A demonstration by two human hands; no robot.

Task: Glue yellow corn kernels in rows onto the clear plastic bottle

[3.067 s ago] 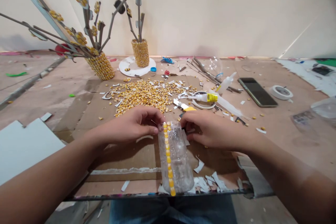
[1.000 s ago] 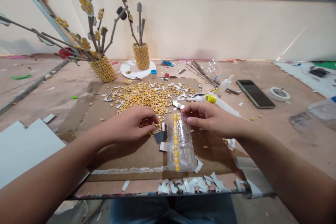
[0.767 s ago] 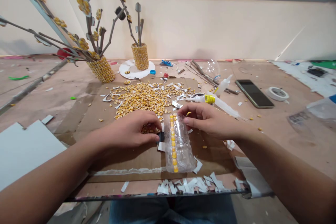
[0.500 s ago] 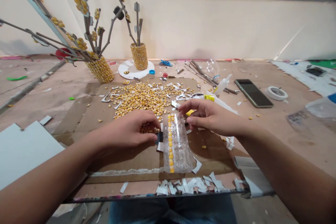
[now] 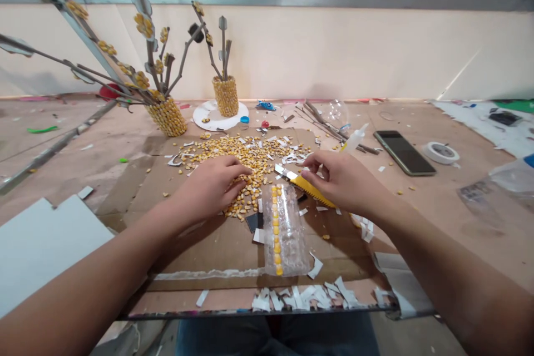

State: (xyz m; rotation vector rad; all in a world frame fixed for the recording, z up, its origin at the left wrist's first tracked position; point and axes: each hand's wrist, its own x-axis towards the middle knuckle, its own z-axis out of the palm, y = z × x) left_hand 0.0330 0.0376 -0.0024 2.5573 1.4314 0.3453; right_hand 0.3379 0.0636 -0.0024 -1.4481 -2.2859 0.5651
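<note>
My left hand (image 5: 212, 186) rests at the near left edge of a pile of corn kernels (image 5: 233, 150); a gap shows between its thumb and curled fingers. A clear plastic bottle piece (image 5: 292, 233) lies on the cardboard (image 5: 187, 250) between my hands, with a single line of yellow kernels (image 5: 276, 228) down its side. My right hand (image 5: 337, 175) hovers, loosely curled, over a yellow utility knife (image 5: 319, 193), thumb and index finger apart. Whether it touches the knife is unclear. A dark scrap (image 5: 253, 222) lies left of the bottle piece.
Two kernel-covered pots (image 5: 167, 117) with branches stand at the back left, one on a white disc (image 5: 200, 117). To the right lie a glue bottle (image 5: 356, 136), phone (image 5: 404, 153) and tape roll (image 5: 441, 152). Paper scraps (image 5: 304, 296) line the front edge.
My left hand has moved away from the bottle piece towards the kernel pile. My right hand has shifted right, away from the bottle piece, and more of the yellow knife shows. The view has shifted slightly.
</note>
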